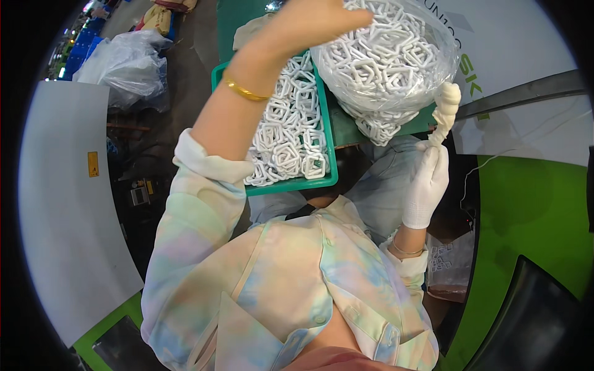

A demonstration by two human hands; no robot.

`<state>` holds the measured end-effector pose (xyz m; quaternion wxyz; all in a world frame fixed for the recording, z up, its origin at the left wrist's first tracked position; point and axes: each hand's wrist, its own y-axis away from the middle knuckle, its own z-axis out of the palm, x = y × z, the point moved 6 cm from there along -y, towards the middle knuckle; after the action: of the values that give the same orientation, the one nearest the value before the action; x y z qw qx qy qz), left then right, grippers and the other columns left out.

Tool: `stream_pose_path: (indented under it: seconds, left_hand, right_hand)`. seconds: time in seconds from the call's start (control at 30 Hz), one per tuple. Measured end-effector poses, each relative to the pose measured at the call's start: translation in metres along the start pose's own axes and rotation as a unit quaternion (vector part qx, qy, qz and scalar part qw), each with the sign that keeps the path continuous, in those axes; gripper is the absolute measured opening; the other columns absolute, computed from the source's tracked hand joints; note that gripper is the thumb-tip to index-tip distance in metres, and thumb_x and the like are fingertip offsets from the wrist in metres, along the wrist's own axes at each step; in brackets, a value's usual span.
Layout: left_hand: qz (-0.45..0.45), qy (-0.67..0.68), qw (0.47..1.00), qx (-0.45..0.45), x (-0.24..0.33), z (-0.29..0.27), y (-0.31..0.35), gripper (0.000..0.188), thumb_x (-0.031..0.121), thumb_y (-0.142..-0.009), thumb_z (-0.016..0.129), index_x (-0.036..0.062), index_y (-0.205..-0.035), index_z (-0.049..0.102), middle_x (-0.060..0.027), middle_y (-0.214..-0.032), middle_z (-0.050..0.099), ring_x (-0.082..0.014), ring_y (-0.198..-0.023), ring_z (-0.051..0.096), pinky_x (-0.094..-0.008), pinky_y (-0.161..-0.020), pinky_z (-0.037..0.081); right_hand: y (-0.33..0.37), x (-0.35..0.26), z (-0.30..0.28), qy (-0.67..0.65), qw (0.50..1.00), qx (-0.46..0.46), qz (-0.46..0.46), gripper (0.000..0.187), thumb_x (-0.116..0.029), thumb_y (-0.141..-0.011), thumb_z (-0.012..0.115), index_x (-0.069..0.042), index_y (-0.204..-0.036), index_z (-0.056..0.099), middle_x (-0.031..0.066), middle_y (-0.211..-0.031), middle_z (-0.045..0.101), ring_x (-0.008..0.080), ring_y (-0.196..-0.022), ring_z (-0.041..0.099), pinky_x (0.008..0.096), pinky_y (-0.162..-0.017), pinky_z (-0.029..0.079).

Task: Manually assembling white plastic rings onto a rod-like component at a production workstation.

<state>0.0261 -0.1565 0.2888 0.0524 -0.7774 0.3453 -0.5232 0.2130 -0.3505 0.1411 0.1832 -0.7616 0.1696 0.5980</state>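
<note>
My left hand [318,23] is bare and reaches across the top of the view. Its thumb is stretched out over the bag, while the other fingers run out of the picture; nothing shows in it. On my right hand [427,185] is a white knit glove. Its fingers are closed on the lower end of a cream, lumpy, twisted piece [447,111], perhaps a bunched-up rubber glove, held upright. Under my left forearm lies a green tray [332,151] full of white square, link-like pieces [288,133]. Beside it, a clear plastic bag [448,59] bulges with more of them.
A pale machine panel with a dark rail [526,96] stands at the right, above a green panel [532,204]. At the left are a tall light-grey panel [71,185] and crumpled clear plastic sheeting [127,62]. A thin white cable [465,185] hangs by my right side.
</note>
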Motion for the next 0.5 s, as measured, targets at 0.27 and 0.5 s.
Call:
stream_pose_path:
  seconds: [0.27, 0.5]
  left_hand:
    - [-0.172, -0.239, 0.915, -0.274, -0.095, -0.016, 0.109, 0.026, 0.019, -0.088, 0.069, 0.0037, -0.109, 0.068, -0.0098, -0.099, 0.070, -0.0229, -0.089, 0.067, -0.0345, -0.080, 0.052]
    - [-0.084, -0.365, 0.902, -0.216, -0.130, 0.052, 0.198, 0.033, 0.019, -0.074, 0.077, 0.0069, -0.103, 0.067, -0.0099, -0.106, 0.060, -0.0304, -0.097, 0.060, -0.0417, -0.083, 0.051]
  right_hand:
    - [0.000, 0.007, -0.002, -0.032, 0.999, 0.003, 0.036, 0.029, -0.026, -0.107, 0.042, -0.005, -0.098, 0.060, -0.0088, -0.065, 0.034, -0.0001, -0.053, 0.026, 0.0208, -0.049, 0.020]
    - [0.002, 0.012, 0.012, 0.003, 0.998, -0.039, 0.041, 0.029, -0.025, -0.107, 0.042, -0.004, -0.097, 0.059, -0.0088, -0.064, 0.034, 0.0001, -0.053, 0.027, 0.0211, -0.049, 0.020]
